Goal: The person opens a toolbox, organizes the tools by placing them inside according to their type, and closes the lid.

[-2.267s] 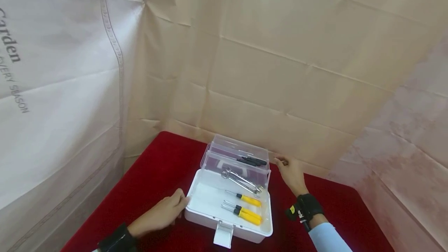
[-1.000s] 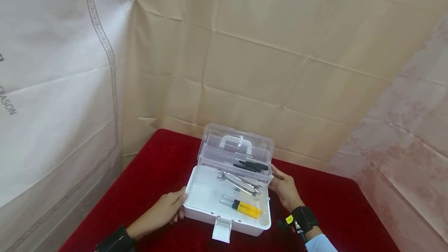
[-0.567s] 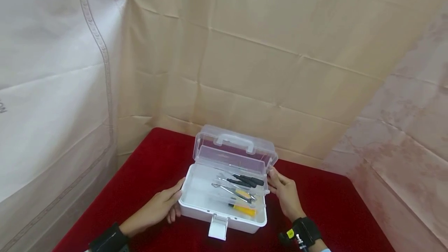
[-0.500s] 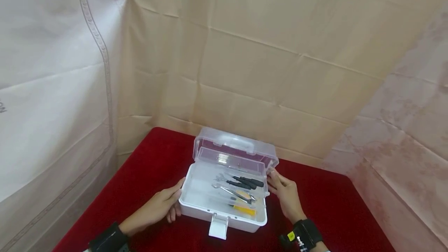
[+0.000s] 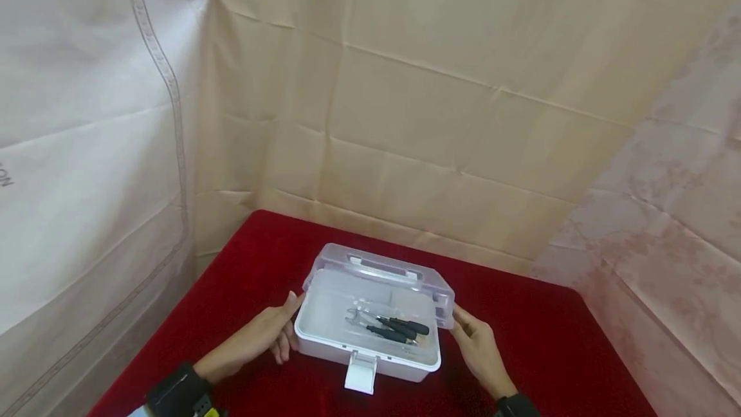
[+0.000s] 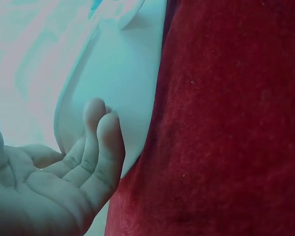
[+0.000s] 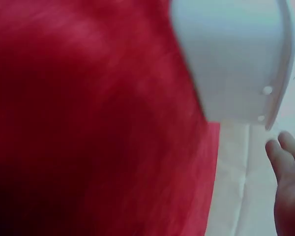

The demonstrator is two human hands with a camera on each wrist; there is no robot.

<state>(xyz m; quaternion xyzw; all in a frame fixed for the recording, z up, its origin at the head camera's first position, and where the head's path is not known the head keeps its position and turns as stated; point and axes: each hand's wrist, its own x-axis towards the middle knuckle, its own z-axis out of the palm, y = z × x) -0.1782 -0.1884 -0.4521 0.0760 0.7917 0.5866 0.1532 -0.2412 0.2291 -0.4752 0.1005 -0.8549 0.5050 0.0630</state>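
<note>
A white toolbox (image 5: 330, 349) sits on the table, its clear lid (image 5: 431, 280) tilted partway over the back. Several black-handled tools (image 5: 399, 327) lie in its clear inner tray, which is lowered into the box. Beneath them, the silver wrenches and yellow-handled screwdrivers are mostly hidden. My left hand (image 5: 263, 338) touches the box's left end; in the left wrist view its loosely bent fingers (image 6: 108, 147) rest against the white wall. At the lid's right end is my right hand (image 5: 479, 349), fingertips right at the clear edge. In the right wrist view its fingers (image 7: 282, 155) are extended.
A white latch (image 5: 361, 373) hangs down at the front of the box. The red cloth-covered table (image 5: 538, 327) extends to both sides, with a beige sheet (image 5: 417, 114) hanging behind it and a pale sheet (image 5: 87, 147) at the left.
The clear inner tray has come down into the box, carrying the black-handled tools over the others. The lid has swung forward, with my right hand at its end. My left hand stays at the left side.
</note>
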